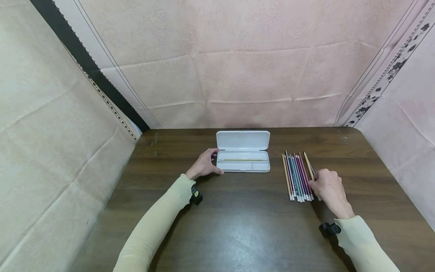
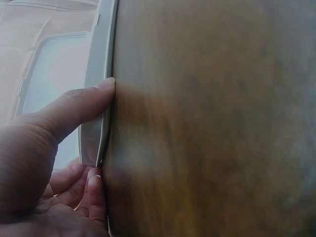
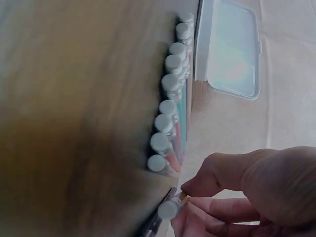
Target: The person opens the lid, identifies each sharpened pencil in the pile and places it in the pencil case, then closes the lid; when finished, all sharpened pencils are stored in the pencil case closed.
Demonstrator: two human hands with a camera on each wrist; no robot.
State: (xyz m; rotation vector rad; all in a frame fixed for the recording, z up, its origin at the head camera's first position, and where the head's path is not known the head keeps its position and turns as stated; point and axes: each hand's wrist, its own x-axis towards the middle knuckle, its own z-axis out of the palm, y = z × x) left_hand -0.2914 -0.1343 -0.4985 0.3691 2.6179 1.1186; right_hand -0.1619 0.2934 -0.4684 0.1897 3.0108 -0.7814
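A white plastic pencil case [image 1: 234, 166] lies on the table with its lid [image 1: 243, 140] tipped back. One yellow pencil [image 1: 242, 159] lies lengthwise inside it. My left hand [image 1: 205, 163] grips the case's left end, thumb along the front wall and fingers around the corner. To the right of the case is a row of several coloured pencils [image 1: 295, 177], their white eraser ends toward me. At that row's right side, my right hand [image 1: 329, 187] pinches a yellow pencil [image 3: 168, 210] between thumb and fingers. A dark slim pencil [image 3: 154, 222] lies beside the pinched one.
The brown wooden table [image 1: 221, 234] ends at a pale cloth backdrop [image 1: 238, 75]. More cloth hangs along the left and right sides. Black cameras sit at both wrists, the right one [image 1: 329, 229] close over the tabletop.
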